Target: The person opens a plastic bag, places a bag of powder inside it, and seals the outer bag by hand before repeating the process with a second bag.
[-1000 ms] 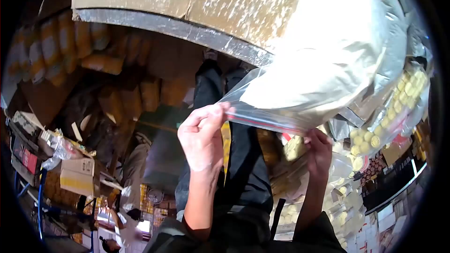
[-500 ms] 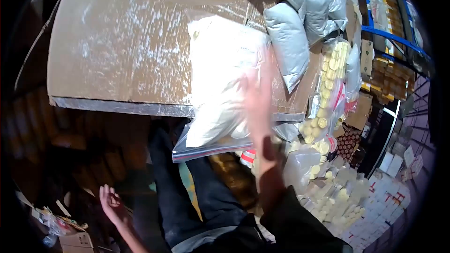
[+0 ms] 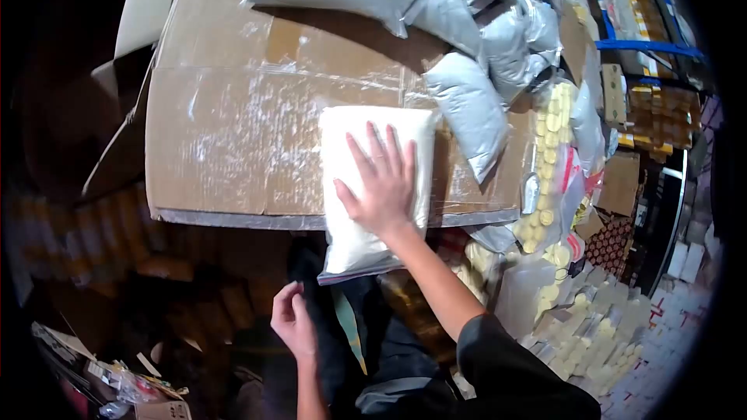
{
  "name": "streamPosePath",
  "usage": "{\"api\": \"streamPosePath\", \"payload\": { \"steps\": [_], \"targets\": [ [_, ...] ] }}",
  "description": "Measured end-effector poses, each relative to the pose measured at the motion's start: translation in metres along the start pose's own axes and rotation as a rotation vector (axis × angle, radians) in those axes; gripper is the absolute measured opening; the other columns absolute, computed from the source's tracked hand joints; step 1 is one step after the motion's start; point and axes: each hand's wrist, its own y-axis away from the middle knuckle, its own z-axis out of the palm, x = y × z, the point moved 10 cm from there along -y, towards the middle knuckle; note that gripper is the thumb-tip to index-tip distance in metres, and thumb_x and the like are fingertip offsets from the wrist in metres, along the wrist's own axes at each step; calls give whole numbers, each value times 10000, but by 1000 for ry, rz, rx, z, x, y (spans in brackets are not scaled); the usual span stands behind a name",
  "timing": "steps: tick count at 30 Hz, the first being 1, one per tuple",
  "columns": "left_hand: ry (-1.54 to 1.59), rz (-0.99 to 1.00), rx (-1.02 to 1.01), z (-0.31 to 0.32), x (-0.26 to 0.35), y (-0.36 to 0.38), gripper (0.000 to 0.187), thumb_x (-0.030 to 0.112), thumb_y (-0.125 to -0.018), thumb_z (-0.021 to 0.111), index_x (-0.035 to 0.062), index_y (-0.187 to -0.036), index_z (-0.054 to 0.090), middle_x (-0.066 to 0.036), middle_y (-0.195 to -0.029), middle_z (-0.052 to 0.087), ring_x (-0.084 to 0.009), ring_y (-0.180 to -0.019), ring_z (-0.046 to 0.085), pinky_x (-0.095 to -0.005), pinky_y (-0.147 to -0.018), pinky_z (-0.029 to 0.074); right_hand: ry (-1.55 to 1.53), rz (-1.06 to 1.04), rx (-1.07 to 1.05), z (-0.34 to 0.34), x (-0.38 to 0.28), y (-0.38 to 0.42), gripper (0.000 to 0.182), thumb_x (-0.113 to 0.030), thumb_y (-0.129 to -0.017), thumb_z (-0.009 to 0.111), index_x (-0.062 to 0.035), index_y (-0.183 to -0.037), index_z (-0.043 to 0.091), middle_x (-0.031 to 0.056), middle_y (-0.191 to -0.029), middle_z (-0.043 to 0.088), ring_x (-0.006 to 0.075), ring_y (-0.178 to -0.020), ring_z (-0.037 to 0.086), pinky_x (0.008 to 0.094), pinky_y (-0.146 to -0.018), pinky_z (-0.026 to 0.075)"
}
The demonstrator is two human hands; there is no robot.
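Looking down through the head camera, I see the right hand [image 3: 383,183] lying flat, fingers spread and fully open, palm down on a clear zip bag of white powder [image 3: 366,187]; it presses on the bag and grips nothing. That bag rests on the taped cardboard surface [image 3: 233,148], with its sealed lower end overhanging the near edge, so the zip strip is partly lost against the dark clothing below. My left hand [image 3: 294,323] hangs lower, near the lap, fingers loosely curled and thumb close to the fingertips; I cannot tell whether anything small is pinched there, since the area is dim. Grey-white filled pouches [image 3: 467,101] lie heaped at the far right of the cardboard, the nearest one just beside the powder bag, the upper ones cut off by the frame edge. A bag of pale yellow discs [image 3: 548,155] stands at the right rim of the cardboard, partly masked by plastic glare. Small white boxes [image 3: 615,342] crowd the lower right, too blurred to read. Everything at the left and lower left is dark and warped by the lens.
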Motion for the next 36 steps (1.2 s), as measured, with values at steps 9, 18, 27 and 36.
{"api": "streamPosePath", "payload": {
  "steps": [9, 18, 27, 36],
  "targets": [
    [-438, 737, -205, 205, 149, -51, 486, 32, -934, 478, -49, -1406, 389, -198, -1416, 463, -315, -1308, 457, -397, -1059, 367, -103, -206, 101, 1, 16, -38, 486, -264, -879, 528, -251, -1365, 532, -4, -1446, 482, 216, -1338, 430, 480, -1145, 228],
    [-1114, 885, 74, 229, 134, -35, 616, 276, -950, 528, -13, -1453, 324, -208, -1479, 365, -432, -1271, 419, -483, -1032, 371, -335, -3, 216, -45, 81, 9, 413, -127, -914, 540, -6, -1309, 545, 144, -1372, 526, 302, -1319, 444, 433, -1094, 339],
    [-912, 551, 16, 197, 106, -51, 690, 287, -860, 666, 14, -1422, 373, -268, -1220, 504, -437, -1086, 499, -479, -899, 443, -633, 673, 216, -28, 133, 113, 705, -235, -784, 756, -42, -1379, 431, 235, -1258, 508, 410, -1205, 474, 423, -1004, 416],
    [-242, 11, -349, 190, 54, -109, 456, 225, -719, 846, -58, -993, 617, -121, -891, 682, -179, -782, 639, -320, -703, 510, -889, 1143, -507, 3, 163, 87, 1255, -609, -547, 838, -1, -1475, 253, 248, -1449, 393, 351, -1350, 385, 400, -1086, 357]
  ]
}}
